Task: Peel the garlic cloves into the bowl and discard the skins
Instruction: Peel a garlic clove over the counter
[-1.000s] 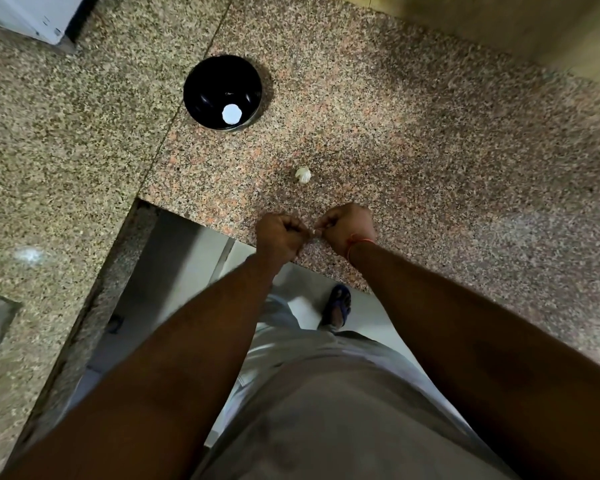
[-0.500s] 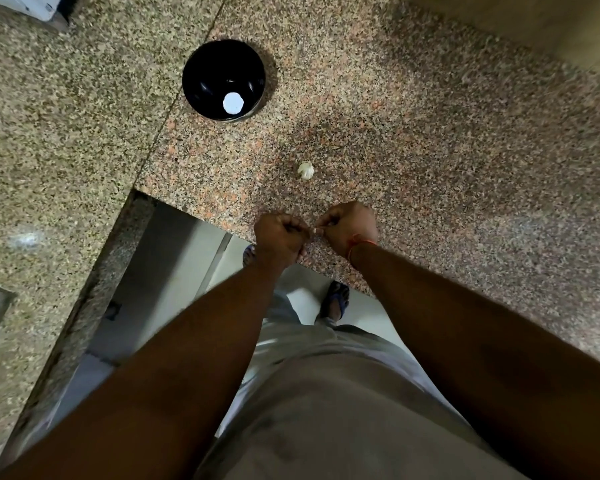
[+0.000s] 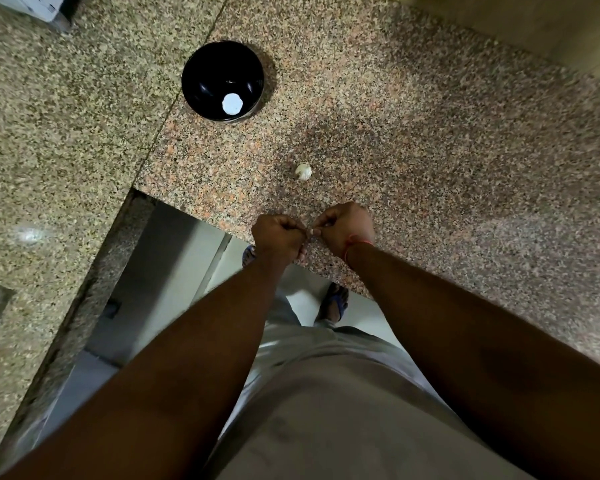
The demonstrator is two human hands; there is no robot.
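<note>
Hiding whatever they pinch: left hand (image 3: 278, 237), right hand (image 3: 343, 226) clenched together; contents indiscernible.

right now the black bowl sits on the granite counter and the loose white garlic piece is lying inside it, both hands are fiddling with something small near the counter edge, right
Not quite. The head view shows the loose white garlic piece lying on the speckled granite counter, apart from the round black bowl, between it and the hands. The rest holds: the left hand and right hand work something small at the counter edge.
</note>
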